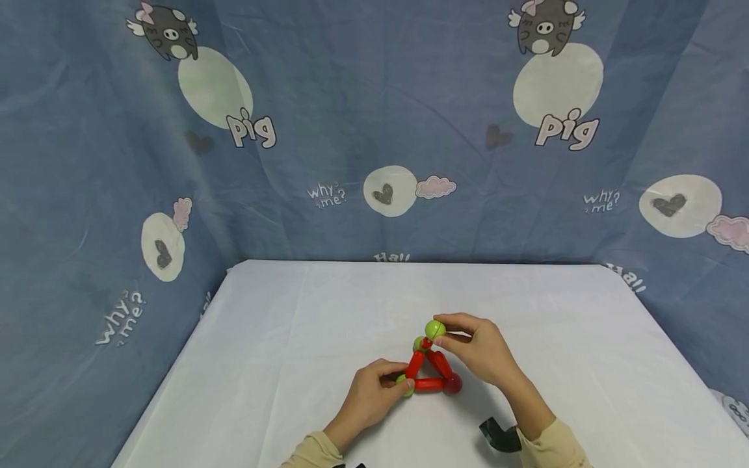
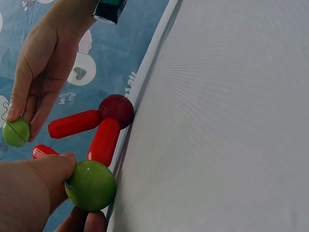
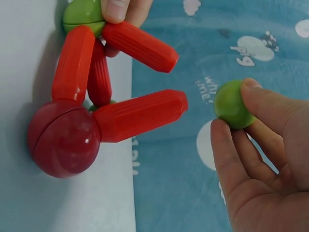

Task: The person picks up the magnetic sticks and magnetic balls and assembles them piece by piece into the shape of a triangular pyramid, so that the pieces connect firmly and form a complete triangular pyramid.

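Observation:
My left hand (image 1: 370,395) grips a green ball (image 2: 91,186) at the near left corner of a frame of red rods (image 1: 430,385) and balls. A dark red ball (image 3: 65,139) forms the near right corner. The far corner has another green ball (image 1: 419,344), mostly hidden in the right wrist view. Above the frame, my right hand (image 1: 480,348) pinches a separate green ball (image 3: 232,104) between thumb and fingertips. Two red rods, one from the dark red ball (image 3: 145,115) and one from the gripped green ball (image 3: 141,46), lean up with free ends, apart from the pinched ball.
A white cloth covers the table (image 1: 281,325) under the frame. Blue printed fabric (image 1: 328,117) hangs behind and along the sides. A dark wrist-worn device (image 1: 500,435) sits by the right sleeve (image 1: 552,448).

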`<state>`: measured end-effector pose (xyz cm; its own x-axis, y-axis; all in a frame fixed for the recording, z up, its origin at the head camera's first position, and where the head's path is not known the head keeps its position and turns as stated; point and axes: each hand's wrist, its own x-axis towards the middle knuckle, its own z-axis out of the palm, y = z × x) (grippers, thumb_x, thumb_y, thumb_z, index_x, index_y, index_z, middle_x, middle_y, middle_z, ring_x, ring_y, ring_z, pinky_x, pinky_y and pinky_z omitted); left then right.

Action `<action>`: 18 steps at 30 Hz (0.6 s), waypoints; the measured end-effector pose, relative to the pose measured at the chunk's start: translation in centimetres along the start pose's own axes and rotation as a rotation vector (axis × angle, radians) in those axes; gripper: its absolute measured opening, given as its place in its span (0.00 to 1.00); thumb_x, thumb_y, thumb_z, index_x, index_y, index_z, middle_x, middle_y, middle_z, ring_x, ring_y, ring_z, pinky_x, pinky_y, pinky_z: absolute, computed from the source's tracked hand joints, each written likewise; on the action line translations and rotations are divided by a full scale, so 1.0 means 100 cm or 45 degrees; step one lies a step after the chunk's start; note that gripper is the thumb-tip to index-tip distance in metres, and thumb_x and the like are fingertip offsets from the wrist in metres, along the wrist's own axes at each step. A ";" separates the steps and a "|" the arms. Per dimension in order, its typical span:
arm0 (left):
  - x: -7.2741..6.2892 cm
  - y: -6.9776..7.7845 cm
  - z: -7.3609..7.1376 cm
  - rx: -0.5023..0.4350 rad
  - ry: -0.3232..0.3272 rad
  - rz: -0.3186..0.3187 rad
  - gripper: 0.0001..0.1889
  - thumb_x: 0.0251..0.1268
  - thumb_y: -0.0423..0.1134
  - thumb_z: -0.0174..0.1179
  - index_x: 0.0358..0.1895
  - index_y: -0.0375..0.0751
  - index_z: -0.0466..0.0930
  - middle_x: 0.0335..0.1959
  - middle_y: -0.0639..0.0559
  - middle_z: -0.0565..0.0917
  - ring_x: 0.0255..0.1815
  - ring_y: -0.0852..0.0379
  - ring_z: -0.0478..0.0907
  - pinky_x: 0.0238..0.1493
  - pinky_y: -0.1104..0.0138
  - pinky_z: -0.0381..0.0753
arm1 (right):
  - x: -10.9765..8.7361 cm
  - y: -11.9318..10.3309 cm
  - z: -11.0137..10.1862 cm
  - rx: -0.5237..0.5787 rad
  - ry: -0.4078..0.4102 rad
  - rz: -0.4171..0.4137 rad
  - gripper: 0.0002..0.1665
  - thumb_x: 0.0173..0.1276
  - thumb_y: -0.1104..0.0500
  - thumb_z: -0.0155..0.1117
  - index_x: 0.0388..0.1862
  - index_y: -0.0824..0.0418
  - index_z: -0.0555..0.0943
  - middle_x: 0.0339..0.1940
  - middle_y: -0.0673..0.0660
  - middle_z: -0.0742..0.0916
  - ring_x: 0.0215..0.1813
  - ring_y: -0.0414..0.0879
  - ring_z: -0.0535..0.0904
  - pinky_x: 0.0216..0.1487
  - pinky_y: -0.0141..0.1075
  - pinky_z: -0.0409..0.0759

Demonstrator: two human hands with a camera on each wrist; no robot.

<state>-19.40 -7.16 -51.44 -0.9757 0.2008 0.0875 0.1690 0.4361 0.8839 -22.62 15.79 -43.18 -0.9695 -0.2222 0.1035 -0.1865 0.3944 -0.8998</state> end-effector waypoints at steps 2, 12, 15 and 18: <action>0.000 0.000 0.000 -0.005 -0.002 -0.001 0.16 0.61 0.45 0.74 0.49 0.44 0.90 0.40 0.54 0.88 0.38 0.69 0.80 0.40 0.77 0.81 | 0.000 0.000 0.000 0.021 -0.017 -0.010 0.22 0.64 0.61 0.75 0.58 0.58 0.85 0.56 0.56 0.89 0.58 0.52 0.85 0.57 0.35 0.85; 0.000 0.000 0.000 -0.012 -0.008 -0.006 0.16 0.62 0.46 0.73 0.50 0.43 0.90 0.41 0.53 0.88 0.39 0.69 0.81 0.41 0.77 0.82 | -0.002 0.001 0.001 0.052 -0.076 -0.059 0.22 0.65 0.64 0.74 0.58 0.63 0.85 0.57 0.62 0.88 0.56 0.56 0.87 0.56 0.36 0.85; 0.000 0.000 0.000 -0.006 -0.010 -0.009 0.17 0.62 0.47 0.73 0.50 0.43 0.90 0.41 0.54 0.88 0.38 0.69 0.81 0.41 0.77 0.82 | -0.002 0.002 0.003 0.036 -0.072 -0.053 0.21 0.64 0.64 0.74 0.57 0.61 0.86 0.56 0.61 0.88 0.56 0.56 0.87 0.55 0.36 0.86; 0.000 0.000 -0.001 -0.006 -0.009 -0.005 0.17 0.61 0.47 0.73 0.50 0.44 0.90 0.40 0.54 0.87 0.38 0.69 0.80 0.40 0.77 0.81 | -0.002 0.003 0.005 0.019 -0.072 -0.050 0.21 0.64 0.65 0.74 0.57 0.61 0.86 0.56 0.60 0.88 0.56 0.57 0.87 0.55 0.36 0.86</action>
<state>-19.41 -7.23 -51.42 -0.9754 0.2050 0.0805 0.1641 0.4327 0.8865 -22.44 15.54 -43.68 -0.9508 -0.2874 0.1155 -0.2217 0.3712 -0.9017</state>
